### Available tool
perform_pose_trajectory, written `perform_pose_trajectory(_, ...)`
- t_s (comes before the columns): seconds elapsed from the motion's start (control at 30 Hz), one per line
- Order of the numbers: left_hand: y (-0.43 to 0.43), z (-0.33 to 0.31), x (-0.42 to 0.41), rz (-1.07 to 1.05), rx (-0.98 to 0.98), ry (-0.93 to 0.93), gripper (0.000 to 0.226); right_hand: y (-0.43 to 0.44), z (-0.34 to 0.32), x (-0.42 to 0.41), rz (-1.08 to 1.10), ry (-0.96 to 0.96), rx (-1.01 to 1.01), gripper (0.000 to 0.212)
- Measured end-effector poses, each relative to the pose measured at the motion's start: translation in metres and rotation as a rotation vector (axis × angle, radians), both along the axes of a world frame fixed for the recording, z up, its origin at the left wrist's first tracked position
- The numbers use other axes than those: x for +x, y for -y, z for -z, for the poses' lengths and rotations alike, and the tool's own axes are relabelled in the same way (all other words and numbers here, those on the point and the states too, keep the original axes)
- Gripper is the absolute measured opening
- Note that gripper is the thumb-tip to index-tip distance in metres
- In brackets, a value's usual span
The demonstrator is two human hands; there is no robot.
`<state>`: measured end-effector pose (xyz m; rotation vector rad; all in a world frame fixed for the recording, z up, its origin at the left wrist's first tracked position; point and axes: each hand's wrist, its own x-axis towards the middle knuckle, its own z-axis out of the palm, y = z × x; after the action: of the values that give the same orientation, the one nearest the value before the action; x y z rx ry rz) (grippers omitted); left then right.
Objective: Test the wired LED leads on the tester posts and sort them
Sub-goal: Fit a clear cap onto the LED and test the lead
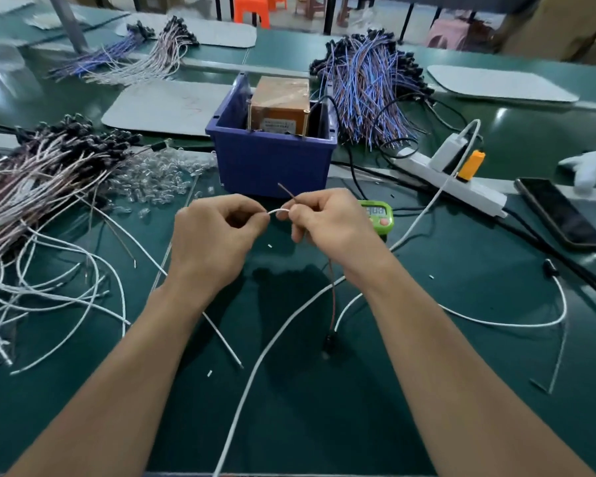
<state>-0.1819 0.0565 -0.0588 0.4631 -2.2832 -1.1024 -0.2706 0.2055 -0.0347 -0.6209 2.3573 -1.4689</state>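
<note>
Preparation for testing is judged to be in hand. The white wire [278,211] is pinched by both hands above the middle of the tabletop [375,390], just before the bin [272,163]: its tip is held in the curled left hand [217,232], while the right hand [327,222] grips it together with the brown wire [286,191], whose end sticks up. The LED head [328,340] dangles below (blurred). Next, both ends must be spread and touched to the posts of the tester [279,105] in the bin, one each
</note>
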Motion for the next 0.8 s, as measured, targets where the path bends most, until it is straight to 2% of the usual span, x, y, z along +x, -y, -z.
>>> perform_pose_trajectory(0.07,0.003,0.000,-0.002,0.007,0.147,-0.052,0.018,0.006,0.008,0.000,0.055,0.048,-0.138,0.024)
perform_pose_trajectory(0.2,0.009,-0.003,-0.006,0.067,0.608,-0.141,0.028,0.015,0.029,0.005,0.096,0.214,-0.388,0.029)
perform_pose_trajectory(0.37,0.011,-0.001,-0.007,0.074,0.998,-0.129,0.029,0.021,0.037,0.011,0.068,0.298,-0.490,0.036)
perform_pose_trajectory(0.5,0.010,-0.001,-0.010,0.103,1.060,-0.114,0.023,0.017,0.032,0.013,0.083,0.308,-0.546,0.033)
perform_pose_trajectory(0.6,0.001,0.000,-0.010,0.222,0.964,-0.030,0.017,0.017,0.030,0.014,0.048,0.309,-0.589,0.032)
perform_pose_trajectory(0.67,-0.006,0.000,-0.011,0.268,0.929,-0.035,0.020,0.019,0.029,0.014,0.008,0.266,-0.569,0.032)
perform_pose_trajectory(0.8,-0.007,-0.002,-0.017,0.218,0.960,-0.083,0.024,0.021,0.032,0.016,-0.041,0.188,-0.488,0.030)
